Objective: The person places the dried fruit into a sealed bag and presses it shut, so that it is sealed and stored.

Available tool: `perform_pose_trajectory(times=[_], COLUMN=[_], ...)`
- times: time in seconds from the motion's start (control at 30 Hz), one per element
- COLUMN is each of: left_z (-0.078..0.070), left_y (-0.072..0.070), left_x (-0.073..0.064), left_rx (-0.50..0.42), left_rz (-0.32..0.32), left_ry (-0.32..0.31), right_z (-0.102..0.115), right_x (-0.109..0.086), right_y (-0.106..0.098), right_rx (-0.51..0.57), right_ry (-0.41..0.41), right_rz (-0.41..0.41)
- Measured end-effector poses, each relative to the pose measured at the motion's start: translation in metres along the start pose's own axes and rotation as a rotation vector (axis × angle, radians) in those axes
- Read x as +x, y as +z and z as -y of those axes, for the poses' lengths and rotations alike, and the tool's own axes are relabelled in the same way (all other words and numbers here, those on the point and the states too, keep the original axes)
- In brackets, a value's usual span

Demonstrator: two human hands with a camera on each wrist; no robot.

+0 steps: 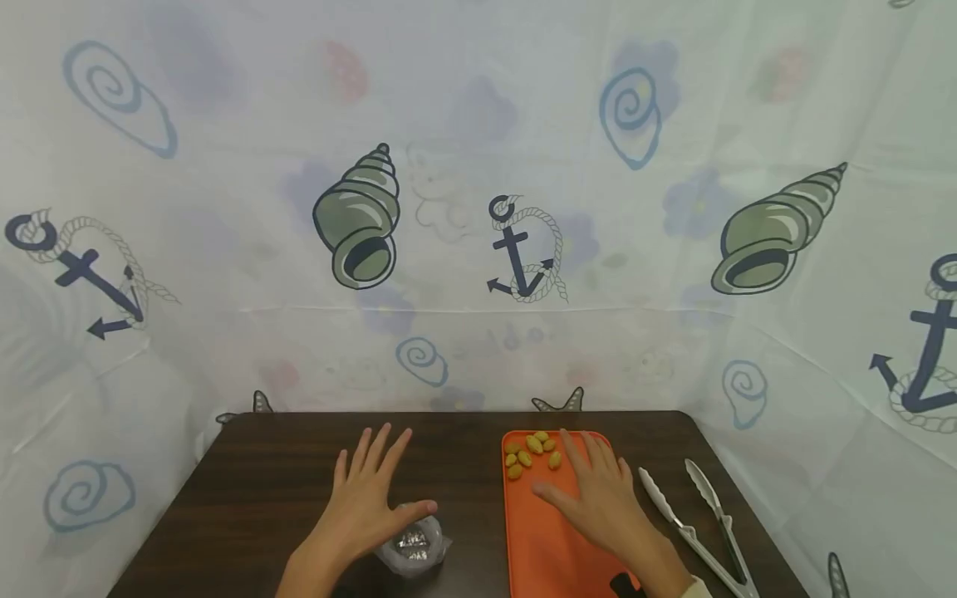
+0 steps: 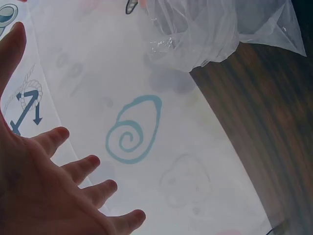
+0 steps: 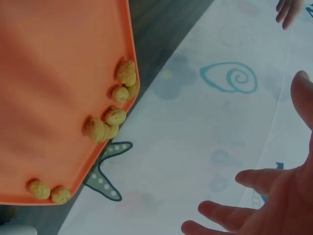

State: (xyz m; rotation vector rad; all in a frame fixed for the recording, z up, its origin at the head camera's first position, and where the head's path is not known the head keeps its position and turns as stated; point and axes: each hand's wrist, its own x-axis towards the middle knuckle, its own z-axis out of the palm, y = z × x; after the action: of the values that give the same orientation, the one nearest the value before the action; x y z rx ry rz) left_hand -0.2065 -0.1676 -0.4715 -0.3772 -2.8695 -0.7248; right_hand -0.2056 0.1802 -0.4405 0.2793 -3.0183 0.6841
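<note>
My left hand [image 1: 359, 502] is held up with its fingers spread and nothing in it. Just to its right, partly behind the thumb, a round container wrapped in clear plastic [image 1: 409, 555] stands on the table; its plastic bag [image 2: 195, 36] hangs in loose folds in the left wrist view. Fingers spread as well, my right hand [image 1: 601, 498] hovers over an orange tray [image 1: 542, 540] and holds nothing. Several small yellowish-brown lumpy balls [image 1: 534, 445] lie at the tray's far end; in the right wrist view they [image 3: 95, 129] sit along its rim.
White-handled metal tongs [image 1: 703, 544] lie to the right of the tray with their arms spread. A small black object [image 1: 624, 585] shows at the tray's near part, beside my wrist. The dark wooden table [image 1: 269, 490] is enclosed by a white printed curtain [image 1: 478, 349].
</note>
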Motion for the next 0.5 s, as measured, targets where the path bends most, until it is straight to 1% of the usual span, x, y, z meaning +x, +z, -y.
perform_pose_trajectory(times=[0.13,0.27,0.37,0.5], left_z=[0.003,0.006,0.008,0.011], left_y=[0.001,0.003,0.003,0.003], left_x=[-0.004,-0.007,-0.01,-0.014], left_rx=[-0.03,-0.064,-0.075,-0.081], left_rz=[0.008,0.026,0.027,0.031], left_ry=[0.0,-0.005,0.0,0.002], right_z=[-0.002,-0.005,-0.007,-0.008], right_x=[-0.004,-0.009,-0.011,-0.014], right_y=[0.003,0.005,0.008,0.011], right_rx=[0.013,0.016,0.013,0.032], right_ry=[0.018,0.023,0.023,0.034], right_rz=[0.009,-0.004,-0.018,-0.013])
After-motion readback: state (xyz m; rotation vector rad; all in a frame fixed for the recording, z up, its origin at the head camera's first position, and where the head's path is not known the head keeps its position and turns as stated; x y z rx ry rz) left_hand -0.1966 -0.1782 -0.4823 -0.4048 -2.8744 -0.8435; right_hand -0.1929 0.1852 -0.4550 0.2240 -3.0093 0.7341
